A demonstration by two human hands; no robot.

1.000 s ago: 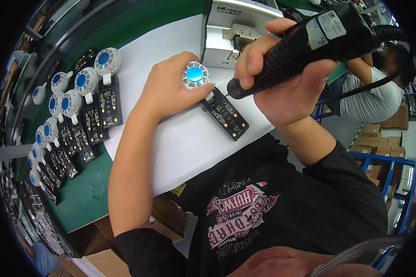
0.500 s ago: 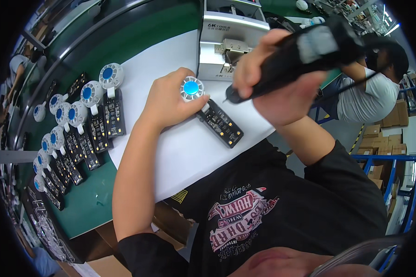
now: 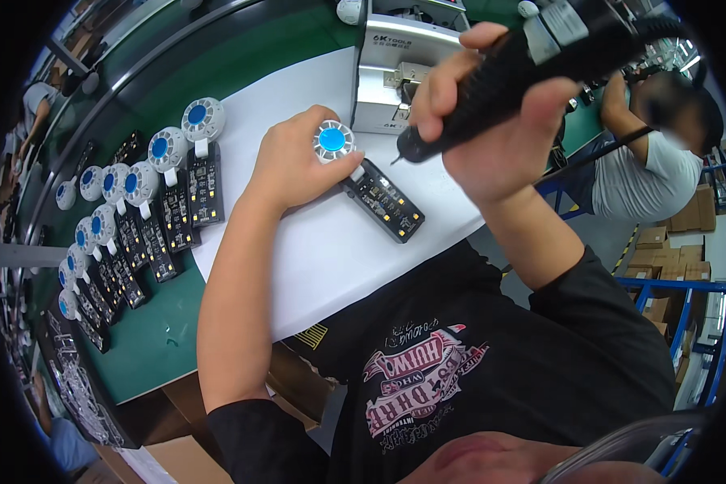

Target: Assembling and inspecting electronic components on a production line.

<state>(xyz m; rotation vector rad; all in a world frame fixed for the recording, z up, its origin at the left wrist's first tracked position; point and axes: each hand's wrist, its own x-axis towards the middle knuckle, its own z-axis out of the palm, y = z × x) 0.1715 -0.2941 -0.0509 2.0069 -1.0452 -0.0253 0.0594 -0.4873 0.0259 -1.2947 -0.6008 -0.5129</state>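
My left hand (image 3: 292, 161) is closed around a round white ribbed piece (image 3: 331, 140) with a blue centre. A short white neck joins this piece to a black circuit board (image 3: 385, 202) with small yellow parts, lying slanted over white paper. My right hand (image 3: 492, 157) grips a thick black electric screwdriver (image 3: 504, 93), its cable running off to the right. The thin bit points down and left, above and apart from the board's upper right side.
On the green tabletop (image 3: 165, 339) at left, several similar boards with round blue-centred heads (image 3: 204, 119) stand in slanted rows. Behind the paper (image 3: 298, 290) sits a silver metal box-shaped machine (image 3: 399, 60). Another person (image 3: 645, 161) sits at far right, near shelved cartons.
The whole view has shifted slightly, so the table things appear a little higher. Both hands keep their holds, and the screwdriver bit stays apart from the board.
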